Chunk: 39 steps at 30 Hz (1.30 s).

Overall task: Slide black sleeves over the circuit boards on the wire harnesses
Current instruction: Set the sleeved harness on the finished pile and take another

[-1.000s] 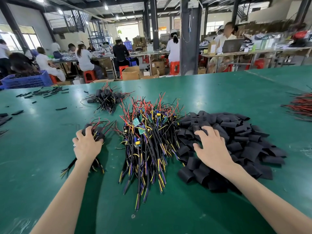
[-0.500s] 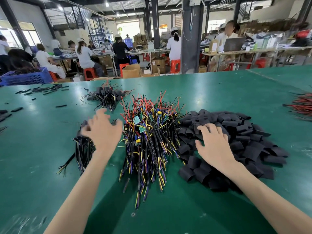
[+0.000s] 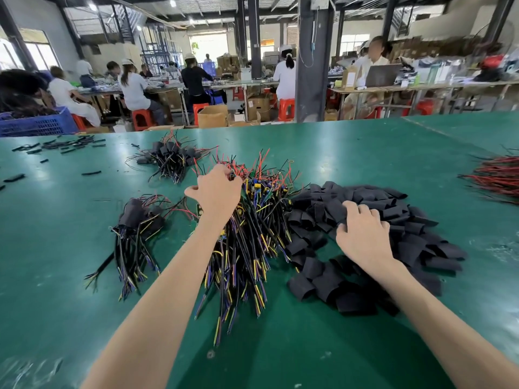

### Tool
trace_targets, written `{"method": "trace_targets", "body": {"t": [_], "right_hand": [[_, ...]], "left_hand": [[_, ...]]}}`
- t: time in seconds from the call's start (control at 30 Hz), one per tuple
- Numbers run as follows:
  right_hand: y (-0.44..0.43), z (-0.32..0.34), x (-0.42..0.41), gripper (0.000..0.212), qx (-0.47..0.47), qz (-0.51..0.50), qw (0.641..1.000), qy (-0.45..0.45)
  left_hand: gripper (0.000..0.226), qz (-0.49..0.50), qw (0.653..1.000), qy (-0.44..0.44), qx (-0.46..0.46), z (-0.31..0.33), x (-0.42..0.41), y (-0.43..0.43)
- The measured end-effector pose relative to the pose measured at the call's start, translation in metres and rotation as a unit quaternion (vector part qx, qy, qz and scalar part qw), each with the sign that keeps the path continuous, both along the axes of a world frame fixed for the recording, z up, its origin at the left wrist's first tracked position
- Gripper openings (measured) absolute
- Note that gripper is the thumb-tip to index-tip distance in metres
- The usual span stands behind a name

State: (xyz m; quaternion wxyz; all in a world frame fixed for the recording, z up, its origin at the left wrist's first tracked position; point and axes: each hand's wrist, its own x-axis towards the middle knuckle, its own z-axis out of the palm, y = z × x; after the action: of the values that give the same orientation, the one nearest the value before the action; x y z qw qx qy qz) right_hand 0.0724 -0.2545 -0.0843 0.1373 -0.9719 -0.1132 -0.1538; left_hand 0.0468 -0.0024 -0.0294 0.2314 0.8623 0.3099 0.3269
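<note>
Green matting covers the table (image 3: 365, 141). The harnesses (image 3: 247, 248) lie heaped in the middle of it, with their wires fanned toward the person and their small boards at the far end. The left hand (image 3: 216, 196) is on that far end, fingers curled down among the red wire tips and thumb out to the side (whether it actually holds a harness I cannot tell). Just right of the heap, touching it, lies a pile of black sleeves (image 3: 407, 220). The right hand (image 3: 362, 235) rests on the pile with fingers bent, thumb and forefinger pinching one sleeve. Left of the heap sits a near bundle (image 3: 134, 220) with sleeves already on, and a far bundle (image 3: 168, 158) lies behind it. Red wires (image 3: 500, 178) lie at the right edge, well apart.
</note>
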Motion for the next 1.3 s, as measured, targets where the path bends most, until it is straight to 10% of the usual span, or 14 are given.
{"method": "trace_targets", "body": {"t": [0.23, 0.37, 0.5, 0.7, 0.83, 1.1, 1.3], "right_hand": [[-0.005, 0.004, 0.004, 0.041, 0.086, 0.025, 0.996, -0.029], [-0.001, 0.004, 0.005, 0.034, 0.091, 0.198, 0.976, 0.001], [0.006, -0.009, 0.002, 0.039, -0.004, 0.32, 0.946, 0.04], [0.009, -0.017, 0.01, 0.042, -0.062, 0.3, 0.95, 0.052], [0.007, -0.02, 0.011, 0.04, -0.132, 0.283, 0.95, 0.025], [0.01, -0.016, 0.005, 0.043, -0.166, 0.253, 0.951, 0.059], [0.01, -0.007, -0.003, 0.039, -0.025, 0.253, 0.963, 0.087]], "left_hand": [[0.03, -0.047, 0.979, -0.165, -0.112, 0.039, -0.005, -0.01], [0.014, -0.182, 0.883, -0.322, -0.288, 0.079, -0.025, -0.016], [0.013, -0.238, 0.858, -0.403, -0.212, 0.118, -0.056, -0.011], [0.029, -0.106, 0.935, -0.136, 0.309, 0.072, -0.077, 0.01], [0.028, -0.139, 0.935, 0.059, 0.321, -0.008, -0.085, 0.002], [0.037, -0.156, 0.935, -0.039, 0.316, -0.044, -0.093, 0.004], [0.03, -0.218, 0.932, -0.07, 0.282, -0.047, -0.096, -0.002]]}}
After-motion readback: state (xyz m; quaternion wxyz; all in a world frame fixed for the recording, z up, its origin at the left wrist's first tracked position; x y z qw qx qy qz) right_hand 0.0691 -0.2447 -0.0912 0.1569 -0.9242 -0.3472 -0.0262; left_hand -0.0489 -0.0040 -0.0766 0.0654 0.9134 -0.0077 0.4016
